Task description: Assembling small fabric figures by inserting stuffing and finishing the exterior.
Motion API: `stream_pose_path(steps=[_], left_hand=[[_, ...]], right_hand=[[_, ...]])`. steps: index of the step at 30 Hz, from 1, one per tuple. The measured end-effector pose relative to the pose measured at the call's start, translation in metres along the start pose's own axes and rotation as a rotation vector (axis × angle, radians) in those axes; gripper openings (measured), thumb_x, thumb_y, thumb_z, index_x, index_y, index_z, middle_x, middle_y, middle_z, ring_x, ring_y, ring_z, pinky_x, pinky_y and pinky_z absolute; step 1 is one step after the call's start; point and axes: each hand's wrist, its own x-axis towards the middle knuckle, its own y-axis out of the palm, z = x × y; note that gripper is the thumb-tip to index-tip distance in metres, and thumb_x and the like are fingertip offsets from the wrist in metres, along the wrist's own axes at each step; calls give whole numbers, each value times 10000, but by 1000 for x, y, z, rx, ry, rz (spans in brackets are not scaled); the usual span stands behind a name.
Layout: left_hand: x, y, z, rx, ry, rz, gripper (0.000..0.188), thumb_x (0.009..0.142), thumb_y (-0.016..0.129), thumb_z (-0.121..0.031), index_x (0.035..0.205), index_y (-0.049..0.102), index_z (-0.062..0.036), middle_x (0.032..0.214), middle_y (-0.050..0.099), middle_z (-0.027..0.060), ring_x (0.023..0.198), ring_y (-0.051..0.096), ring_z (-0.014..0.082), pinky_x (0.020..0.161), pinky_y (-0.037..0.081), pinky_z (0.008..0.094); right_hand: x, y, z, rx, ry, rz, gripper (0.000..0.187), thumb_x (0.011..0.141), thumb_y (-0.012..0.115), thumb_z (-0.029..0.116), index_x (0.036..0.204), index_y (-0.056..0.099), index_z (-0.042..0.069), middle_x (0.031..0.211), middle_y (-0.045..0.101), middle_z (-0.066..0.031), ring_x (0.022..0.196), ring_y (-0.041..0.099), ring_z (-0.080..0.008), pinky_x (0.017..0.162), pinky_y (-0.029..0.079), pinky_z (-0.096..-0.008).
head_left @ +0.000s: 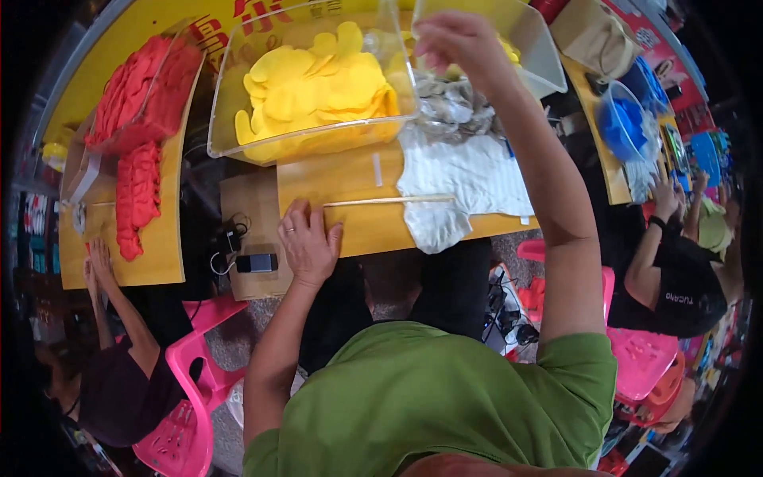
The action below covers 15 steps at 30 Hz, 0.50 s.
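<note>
My left hand (307, 242) lies on the wooden table's front edge, fingers flat and thumb apart, beside the left end of a thin pale stick (381, 201). The stick's other end crosses a white cloth piece (477, 176) spread on the table. My right hand (461, 44) is raised above the far side, fingers curled together; what they hold, if anything, cannot be made out. Below it sits a heap of clear plastic packets (453, 107). A clear bin of yellow petal-shaped pieces (318, 87) stands to its left. Another clear bin (544, 56) is partly hidden behind my right arm.
At left, another person's hands (99, 266) rest on a table with red bundled fabric (137, 199) and a bin of red pieces (143, 95). A phone (256, 263) lies beside my table. At right, a co-worker sits near a blue-filled tub (622, 123). Pink chairs (203, 366) flank me.
</note>
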Motion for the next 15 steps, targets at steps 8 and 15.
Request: stream_pose_path(steps=[8, 15], left_hand=[[6, -2, 0, -60, 11, 40, 456, 764, 643, -317, 1092, 541, -17, 1179, 451, 186, 1170, 392, 367, 959, 305, 483], [0, 1, 8, -71, 15, 6, 473, 760, 638, -335, 1084, 550, -1, 1162, 467, 188, 1154, 409, 364, 942, 328, 477]], right_hand=[[106, 100, -79, -1171, -363, 717, 174, 745, 603, 86, 913, 635, 53, 904, 649, -68, 844, 610, -282, 717, 492, -396], [111, 120, -94, -1582, -385, 735, 248, 687, 658, 107, 931, 645, 60, 1014, 634, -136, 985, 600, -320, 786, 501, -413]])
